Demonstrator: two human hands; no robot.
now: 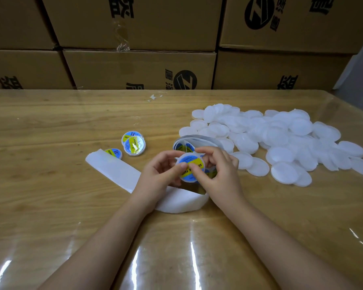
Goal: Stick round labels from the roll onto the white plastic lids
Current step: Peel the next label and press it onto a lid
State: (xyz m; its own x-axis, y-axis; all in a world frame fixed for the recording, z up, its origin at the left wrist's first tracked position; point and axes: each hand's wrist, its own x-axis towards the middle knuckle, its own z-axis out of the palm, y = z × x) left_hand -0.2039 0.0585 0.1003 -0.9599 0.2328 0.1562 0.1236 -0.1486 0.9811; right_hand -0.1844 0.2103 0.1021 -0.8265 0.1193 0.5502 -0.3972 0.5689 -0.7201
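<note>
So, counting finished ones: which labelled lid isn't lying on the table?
The lid pinched between left hand and right hand; the other labelled lids lie on the table.

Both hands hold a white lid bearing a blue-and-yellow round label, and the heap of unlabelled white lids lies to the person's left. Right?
No: the head view shows the heap of unlabelled white plastic lids on the person's right. The left hand and right hand do hold the blue-and-yellow labelled lid.
</note>
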